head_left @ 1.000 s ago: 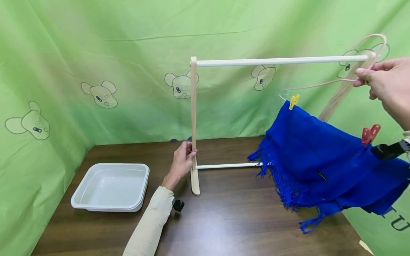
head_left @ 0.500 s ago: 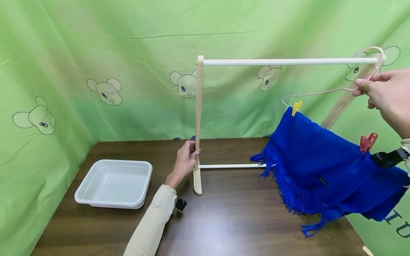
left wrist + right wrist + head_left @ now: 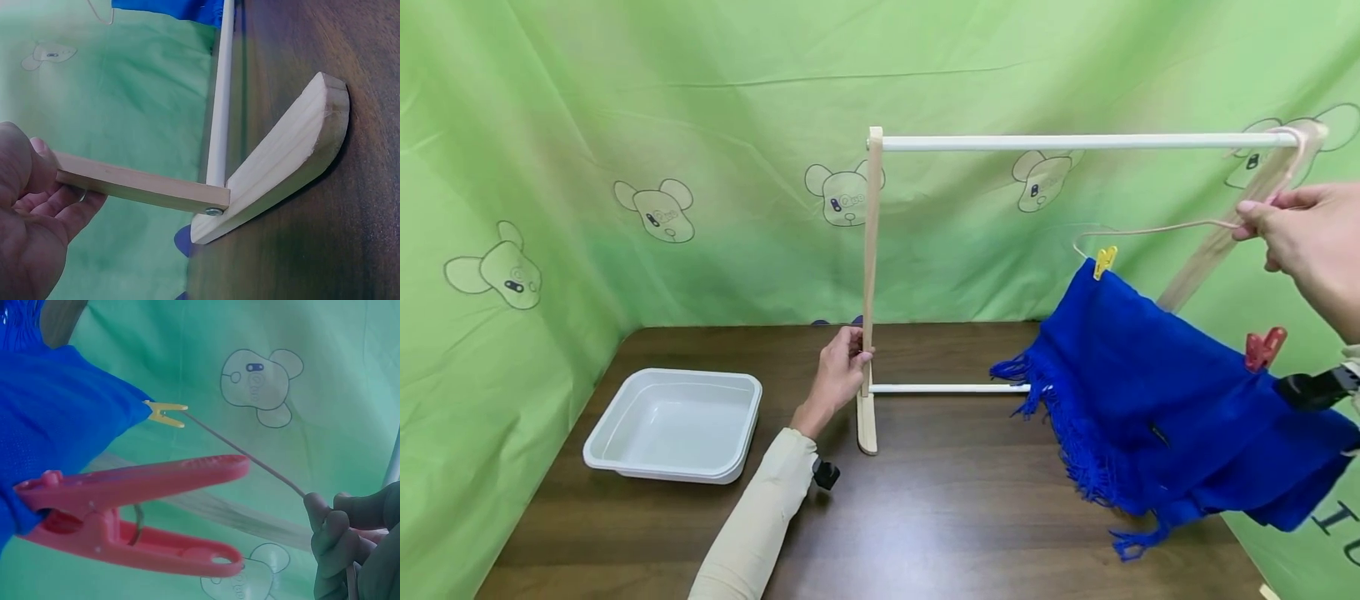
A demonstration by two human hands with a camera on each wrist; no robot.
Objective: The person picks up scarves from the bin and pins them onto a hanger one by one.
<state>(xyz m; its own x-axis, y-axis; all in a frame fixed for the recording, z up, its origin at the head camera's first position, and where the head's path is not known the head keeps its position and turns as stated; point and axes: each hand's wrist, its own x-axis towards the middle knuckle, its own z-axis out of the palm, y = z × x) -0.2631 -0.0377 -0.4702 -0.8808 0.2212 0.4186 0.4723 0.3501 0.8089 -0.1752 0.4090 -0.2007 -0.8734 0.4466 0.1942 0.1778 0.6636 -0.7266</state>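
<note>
My right hand (image 3: 1311,242) pinches a thin pinkish clothes hanger (image 3: 1165,228) just under its hook. That hook lies at the right end of the rack's white top bar (image 3: 1075,142); whether it bears on the bar I cannot tell. From the tilted hanger hangs a blue fringed scarf (image 3: 1157,400), with a yellow clothespin (image 3: 1105,262) at one corner and a red clothespin (image 3: 137,487) nearer my wrist. My left hand (image 3: 835,375) holds the wooden rack's left post (image 3: 872,250) low down, thumb and fingers on either side of it, as the left wrist view shows too.
A white plastic tub (image 3: 677,433) stands on the brown table (image 3: 925,517) at the left. The rack's wooden foot (image 3: 867,425) and white lower bar (image 3: 947,388) stand near the table's back edge. A green curtain (image 3: 737,125) hangs behind and at both sides.
My right hand has lowered the hanger and scarf, bringing the hook from above the top bar down to its height. My left hand keeps its hold on the post. The view has shifted slightly.
</note>
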